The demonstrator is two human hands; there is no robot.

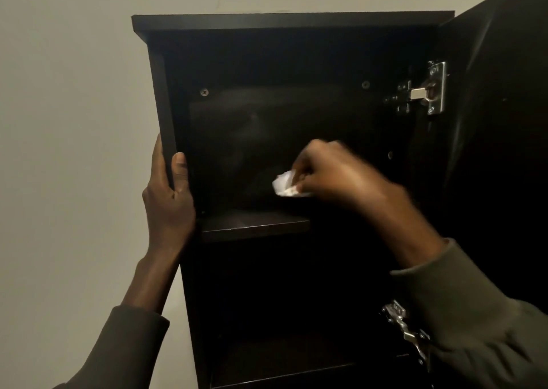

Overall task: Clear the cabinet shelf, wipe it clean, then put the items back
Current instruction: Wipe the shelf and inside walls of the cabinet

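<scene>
Right hand [332, 175] (blurred) grips white wad [286, 184]; left hand [169, 193] grips cabinet [160, 98] edge.

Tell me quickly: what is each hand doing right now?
Left hand: grips the cabinet's side panel.
Right hand: pinches a crumpled white wipe.

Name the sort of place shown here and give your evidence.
Probably a room in a home: a dark wooden cabinet against a plain painted wall, its door swung open on metal hinges.
</scene>
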